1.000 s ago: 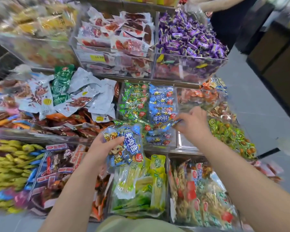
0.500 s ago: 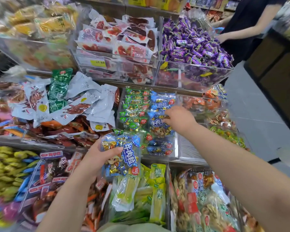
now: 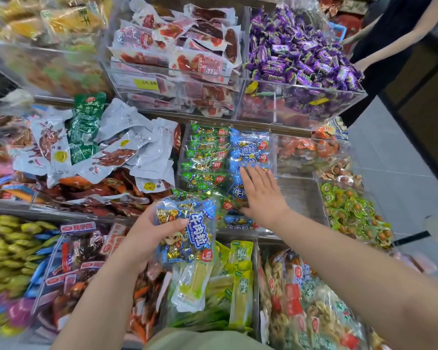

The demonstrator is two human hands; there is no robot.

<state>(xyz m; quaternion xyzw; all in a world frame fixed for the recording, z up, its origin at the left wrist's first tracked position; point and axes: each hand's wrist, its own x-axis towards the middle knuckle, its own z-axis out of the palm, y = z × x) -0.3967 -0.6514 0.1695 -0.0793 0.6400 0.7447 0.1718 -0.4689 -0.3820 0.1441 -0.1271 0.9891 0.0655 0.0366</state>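
Note:
My left hand (image 3: pixel 147 236) grips a blue beef-cube snack bag (image 3: pixel 187 231) from its left side, thumb across the front, and holds it above the lower bins. My right hand (image 3: pixel 262 195) lies flat with straight fingers on the stack of blue snack bags (image 3: pixel 250 150) in a clear bin (image 3: pixel 296 195) on the middle shelf. Green bags of the same snack (image 3: pixel 204 155) fill the left half of that bin.
Clear bins of packaged snacks fill the tiered shelves: purple candies (image 3: pixel 296 51) at the upper right, red meat packs (image 3: pixel 187 51) above, white and grey packs (image 3: pixel 106 147) at the left, yellow-green packs (image 3: pixel 213 281) below. Another person (image 3: pixel 395 39) stands at the upper right by the aisle floor (image 3: pixel 402 173).
My right hand has let go of the blue bag it placed on the stack, and now lies flat on the bags with its fingers spread. My left hand still holds its bag, slightly lower.

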